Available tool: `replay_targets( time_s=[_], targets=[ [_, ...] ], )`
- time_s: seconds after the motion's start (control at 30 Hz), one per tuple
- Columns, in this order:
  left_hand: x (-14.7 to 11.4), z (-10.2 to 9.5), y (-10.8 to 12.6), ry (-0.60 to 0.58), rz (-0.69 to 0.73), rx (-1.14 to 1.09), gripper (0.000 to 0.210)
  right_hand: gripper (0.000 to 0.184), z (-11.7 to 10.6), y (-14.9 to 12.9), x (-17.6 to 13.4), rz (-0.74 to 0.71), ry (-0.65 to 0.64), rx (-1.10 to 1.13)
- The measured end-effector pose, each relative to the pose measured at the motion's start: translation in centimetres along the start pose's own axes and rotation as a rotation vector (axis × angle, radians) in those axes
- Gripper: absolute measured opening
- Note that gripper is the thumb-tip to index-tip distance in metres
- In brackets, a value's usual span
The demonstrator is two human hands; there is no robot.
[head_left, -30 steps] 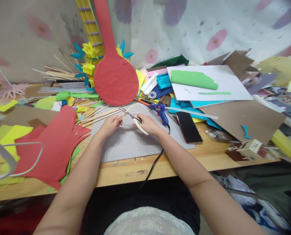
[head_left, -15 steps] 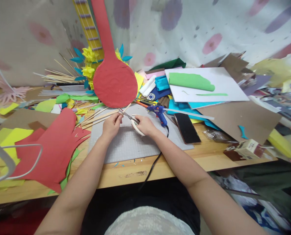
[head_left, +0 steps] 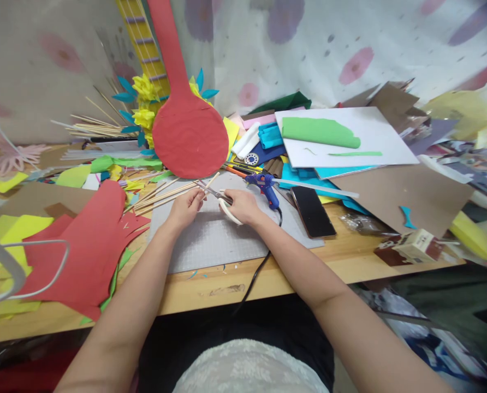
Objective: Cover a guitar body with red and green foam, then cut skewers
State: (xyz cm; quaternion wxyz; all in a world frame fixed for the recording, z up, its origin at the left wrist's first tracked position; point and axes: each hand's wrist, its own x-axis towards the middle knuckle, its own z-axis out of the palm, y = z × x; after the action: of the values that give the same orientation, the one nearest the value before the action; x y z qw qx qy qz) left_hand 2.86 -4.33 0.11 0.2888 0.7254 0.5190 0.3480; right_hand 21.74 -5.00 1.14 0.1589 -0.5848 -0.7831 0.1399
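In the head view, my left hand [head_left: 186,207] is closed with fingertips pinched on a thin wooden stick [head_left: 213,180], whose free end slants up and right. My right hand [head_left: 243,206] is wrapped round a pair of scissors [head_left: 229,213] with white handles. Their metal blades point left and cross the stick close to my left fingertips; whether they bite into it I cannot tell. Beneath both hands lies a grey cutting mat [head_left: 211,245]. More wooden sticks [head_left: 161,199] rest just beyond my left hand, partly hidden by it.
A blue glue gun [head_left: 266,188] and a dark phone [head_left: 313,212] lie right of my hands. Behind stands a red paper-covered guitar shape [head_left: 190,136]. Red paper [head_left: 79,251] spreads at left; a white board [head_left: 350,131] with green paper [head_left: 319,132] is back right.
The scissor blades have shifted slightly left along the stick, their tips spread a little apart. Both hands keep their hold. The whole view has moved slightly.
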Motion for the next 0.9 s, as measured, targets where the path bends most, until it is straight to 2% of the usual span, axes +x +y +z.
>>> replay_targets(
  time_s=[0.2,0.33,0.43,0.53,0.67,0.8,0.9],
  targets=[
    [-0.1,0.1,0.4,0.029,-0.029,0.051,0.033,0.028,0.5,-0.1,0.1,0.01,-0.012,-0.056],
    [-0.1,0.4,0.6,0.096,-0.055,0.24,0.03,0.027,0.3,-0.1,0.2,0.033,-0.008,-0.055],
    [0.0,0.4,0.1,0.037,-0.094,0.384,0.023,0.025,0.1,0.3,0.3,0.085,0.031,-0.068],
    [0.1,0.4,-0.7,0.068,-0.028,0.435,0.029,0.024,-0.2,0.7,0.3,0.133,0.03,-0.08],
    [0.2,1.0,-0.3,0.22,0.094,0.304,0.032,0.026,-0.5,0.4,0.1,0.095,-0.009,-0.06],
    [0.0,1.5,1.2,0.269,0.054,0.163,0.018,0.026,-0.1,-0.1,-0.3,0.017,0.013,-0.04],
    [-0.2,1.3,1.5,0.283,0.057,0.108,0.017,0.024,0.5,-0.1,-0.5,-0.019,0.049,-0.051]
  ],
)
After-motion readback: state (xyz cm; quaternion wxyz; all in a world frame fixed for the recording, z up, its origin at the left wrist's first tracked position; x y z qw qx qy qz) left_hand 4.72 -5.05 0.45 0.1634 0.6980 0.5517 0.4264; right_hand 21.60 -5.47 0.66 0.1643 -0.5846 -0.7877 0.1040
